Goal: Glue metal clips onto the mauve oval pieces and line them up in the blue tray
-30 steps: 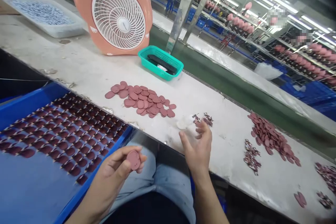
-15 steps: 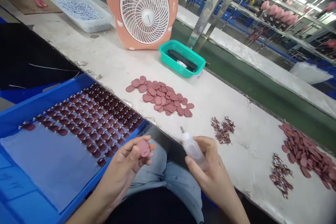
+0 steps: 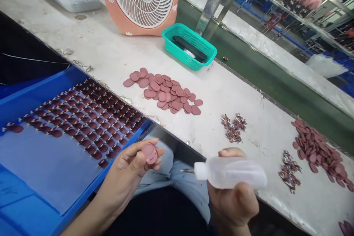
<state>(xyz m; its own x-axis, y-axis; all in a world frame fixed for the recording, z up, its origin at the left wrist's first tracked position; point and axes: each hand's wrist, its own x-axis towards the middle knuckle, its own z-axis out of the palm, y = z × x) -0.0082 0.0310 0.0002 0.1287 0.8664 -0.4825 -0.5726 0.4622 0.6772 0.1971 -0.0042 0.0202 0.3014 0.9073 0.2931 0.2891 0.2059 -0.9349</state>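
Between the thumb and fingers of my left hand (image 3: 132, 162) is a dull-red oval disc (image 3: 149, 153) with small holes and a round outline on its face. My right hand (image 3: 231, 199) grips a translucent squeeze bottle (image 3: 235, 172), tipped on its side. Its thin metal nozzle (image 3: 188, 171) points left toward the disc, with a gap between them. On the table beyond my hands lies a loose pile of similar red discs (image 3: 168, 94). Left of my left hand, rows of dark-red pieces with pale tips (image 3: 96, 129) rest on a sheet in a blue tray (image 3: 151, 127).
Small brown-and-silver pieces lie in two heaps, one (image 3: 233, 127) nearer the middle and one (image 3: 289, 171) to the right. A larger disc pile (image 3: 318, 151) is at the far right. A green basket (image 3: 179, 57), an orange fan (image 3: 132, 27) and a white tub (image 3: 85, 2) stand along the back.
My right hand has turned the bottle from nozzle-up to lying sideways, nozzle pointing left. The left hand still holds the disc. The view has shifted slightly down and right.
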